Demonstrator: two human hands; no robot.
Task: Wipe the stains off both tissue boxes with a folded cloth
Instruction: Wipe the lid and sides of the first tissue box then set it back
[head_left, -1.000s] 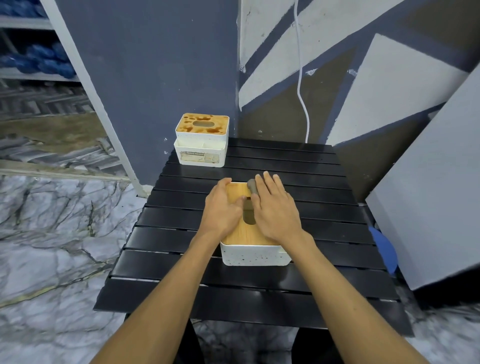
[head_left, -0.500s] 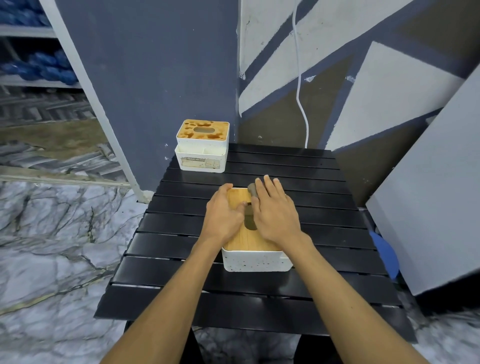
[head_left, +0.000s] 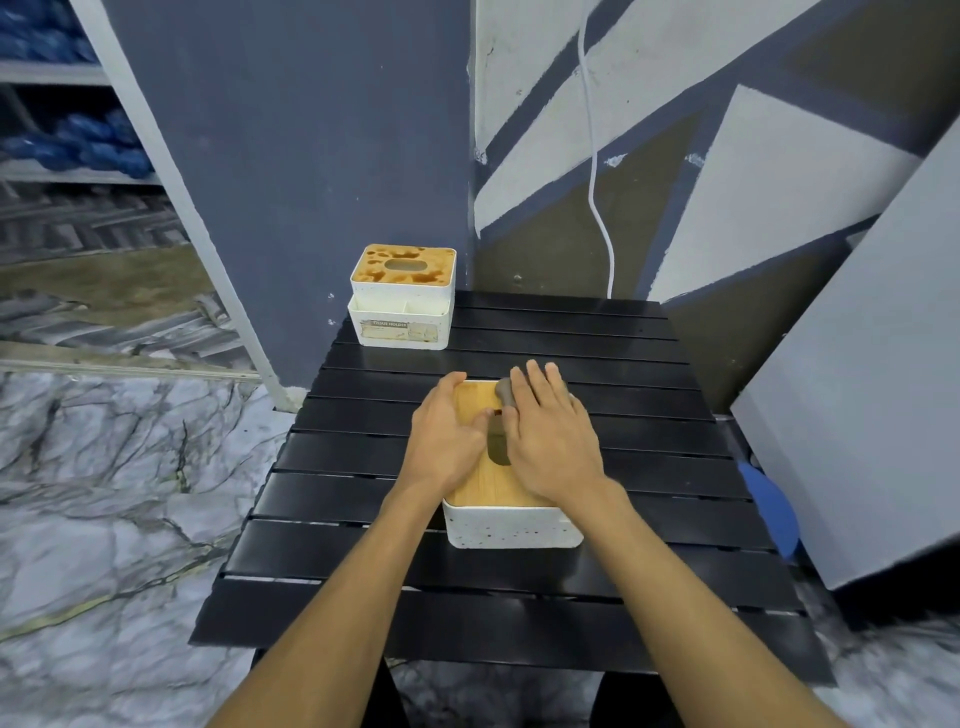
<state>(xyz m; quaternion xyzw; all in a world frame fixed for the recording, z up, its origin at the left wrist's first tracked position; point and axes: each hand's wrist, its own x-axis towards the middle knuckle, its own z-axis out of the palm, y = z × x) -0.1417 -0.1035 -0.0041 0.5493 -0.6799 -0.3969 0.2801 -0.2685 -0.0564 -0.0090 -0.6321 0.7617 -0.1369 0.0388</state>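
Black slats form the table (head_left: 363, 597); two bare forearms reach in over its near edge. Near tissue box (head_left: 514, 530): white speckled body, pale wooden lid, standing upright about midway between the left and right edges, closer to the near edge than to the far one. Left hand (head_left: 447, 436) lies on the left part of the lid, fingers relaxed and only slightly bent, reaching to the lid's far left corner, thumb pointing in toward the dark slot; it grips nothing. Right hand (head_left: 550, 436) lies flat on the right part of the lid, fingers straight and together, pressing down on the grey cloth (head_left: 505, 391). Only a small fold of cloth shows, beside the index finger at the lid's far edge; the rest is hidden under the palm. Visible lid wood between the hands looks unmarked. Far tissue box (head_left: 402, 291): at the far left corner of the table, well apart from the hands, untouched. Its lid carries brown blotches around the oval slot; a white open compartment on its front bears a label reading TISSUE HOLDER. Beyond the far edge, a white cable (head_left: 597, 208) hangs down the painted wall. Grey panel (head_left: 857, 415) leans at the right; marble floor (head_left: 104, 467) at the left.
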